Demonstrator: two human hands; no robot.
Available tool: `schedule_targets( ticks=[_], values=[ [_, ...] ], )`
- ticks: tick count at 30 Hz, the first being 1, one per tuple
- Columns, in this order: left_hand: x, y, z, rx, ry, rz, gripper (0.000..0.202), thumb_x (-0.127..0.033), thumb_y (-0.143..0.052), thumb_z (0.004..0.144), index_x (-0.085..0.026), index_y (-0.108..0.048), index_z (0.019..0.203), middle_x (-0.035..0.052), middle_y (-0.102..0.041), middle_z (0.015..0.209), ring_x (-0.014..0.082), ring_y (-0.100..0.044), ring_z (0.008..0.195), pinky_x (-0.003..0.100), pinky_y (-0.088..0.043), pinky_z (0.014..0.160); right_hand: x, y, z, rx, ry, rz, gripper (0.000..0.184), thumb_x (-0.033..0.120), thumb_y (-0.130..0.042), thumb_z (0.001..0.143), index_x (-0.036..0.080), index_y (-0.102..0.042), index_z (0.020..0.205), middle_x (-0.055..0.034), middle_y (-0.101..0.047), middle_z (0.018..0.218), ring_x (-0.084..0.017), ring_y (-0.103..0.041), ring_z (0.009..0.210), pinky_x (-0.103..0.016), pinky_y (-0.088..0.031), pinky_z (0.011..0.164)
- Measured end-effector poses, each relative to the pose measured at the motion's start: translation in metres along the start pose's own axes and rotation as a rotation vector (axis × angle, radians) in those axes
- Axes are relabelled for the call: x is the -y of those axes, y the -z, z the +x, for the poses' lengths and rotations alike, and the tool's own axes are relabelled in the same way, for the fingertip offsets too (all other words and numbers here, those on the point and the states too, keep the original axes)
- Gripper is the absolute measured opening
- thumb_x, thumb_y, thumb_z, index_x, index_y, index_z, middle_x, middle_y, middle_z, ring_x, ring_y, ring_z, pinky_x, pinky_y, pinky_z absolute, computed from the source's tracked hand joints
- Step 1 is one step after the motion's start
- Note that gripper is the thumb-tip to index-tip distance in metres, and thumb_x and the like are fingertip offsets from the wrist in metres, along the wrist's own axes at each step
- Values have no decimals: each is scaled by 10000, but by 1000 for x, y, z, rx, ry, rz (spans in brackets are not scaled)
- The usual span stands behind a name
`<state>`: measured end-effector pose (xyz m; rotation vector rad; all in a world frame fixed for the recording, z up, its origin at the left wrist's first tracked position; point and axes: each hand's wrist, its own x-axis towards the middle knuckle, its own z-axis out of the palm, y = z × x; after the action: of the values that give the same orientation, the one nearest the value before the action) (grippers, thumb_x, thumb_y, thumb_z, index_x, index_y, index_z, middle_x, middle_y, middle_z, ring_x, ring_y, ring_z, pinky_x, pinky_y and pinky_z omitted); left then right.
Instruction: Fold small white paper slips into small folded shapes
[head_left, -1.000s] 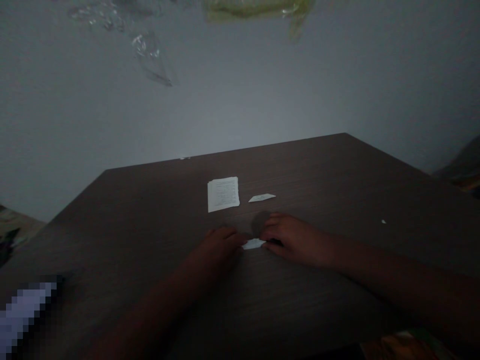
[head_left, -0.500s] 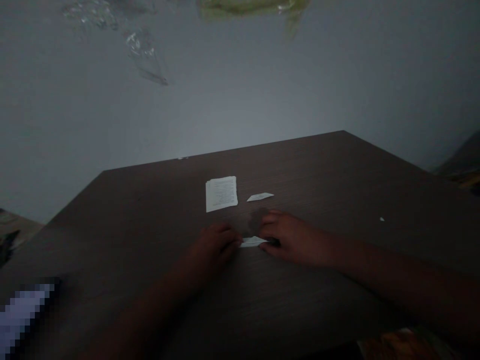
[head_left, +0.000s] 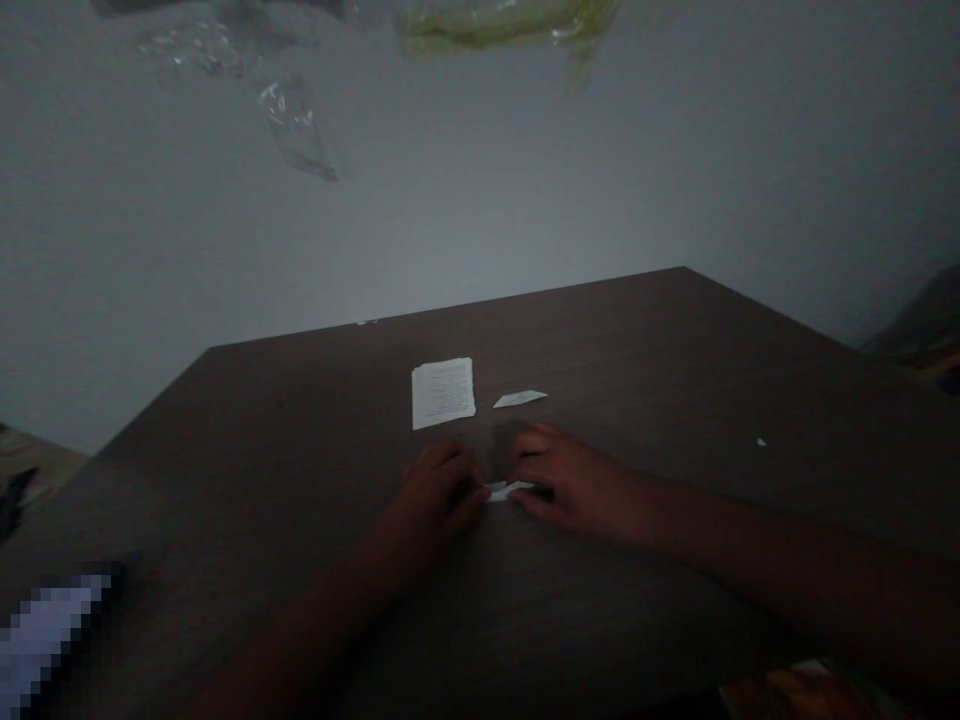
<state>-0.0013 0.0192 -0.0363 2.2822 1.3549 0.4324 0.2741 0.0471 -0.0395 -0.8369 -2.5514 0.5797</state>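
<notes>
A small folded white paper strip (head_left: 504, 491) lies on the dark wood-grain table (head_left: 600, 370), its ends held between my left hand (head_left: 439, 485) and my right hand (head_left: 566, 480). Fingertips from both sides press on it and hide parts of it. Beyond my hands, a printed paper sheet (head_left: 443, 393) lies flat. To its right is a narrow pointed paper piece (head_left: 520, 399), which neither hand touches.
A tiny white scrap (head_left: 761, 442) sits on the table's right side. A blurred pale object (head_left: 45, 625) lies at the lower left. Grey wall stands behind the table, with clear plastic (head_left: 296, 130) and yellowish plastic (head_left: 502, 25) hanging above.
My hands have drawn slightly closer around the paper strip, and less of it shows. The whole scene has shifted slightly in view; the sheet and pointed piece stay put on the table.
</notes>
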Motion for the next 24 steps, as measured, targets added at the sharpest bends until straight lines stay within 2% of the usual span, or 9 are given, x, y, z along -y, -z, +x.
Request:
schedule_targets(
  ticks=[6,16,20,24],
  values=[
    [-1,-1,-2,-29,13,-21,80,-231,-707,1137,-262,-719,1064,98,-791,1316,322,-752,1272,480,-647,1148,2,1,-1,-6,-2,12,78,150,-842,1115,201,-849,1056,-98,-805,1202,-284,-745,1163,-510,-627,1160],
    [-7,-14,-6,-69,-76,152,213,-123,-637,1130,-242,-811,1165,101,-822,1303,335,-769,1241,507,-638,1112,-4,-7,-2,-65,21,-1,134,162,-839,1125,217,-828,1004,-89,-785,1152,-281,-726,1122,-477,-629,1089],
    [-10,-18,-5,-79,-53,161,221,-112,-685,1100,-259,-845,1139,108,-849,1286,366,-778,1244,525,-638,1110,-6,-11,-2,-86,34,6,176,147,-831,1122,220,-800,965,-75,-768,1113,-269,-713,1079,-465,-624,1057],
    [-14,-16,-3,-47,-34,160,273,-99,-656,1127,-253,-880,1148,106,-858,1257,355,-774,1243,527,-626,1137,-4,-13,-1,-98,29,13,178,122,-831,1108,222,-796,965,-70,-763,1101,-268,-717,1076,-454,-619,1043]
  ],
)
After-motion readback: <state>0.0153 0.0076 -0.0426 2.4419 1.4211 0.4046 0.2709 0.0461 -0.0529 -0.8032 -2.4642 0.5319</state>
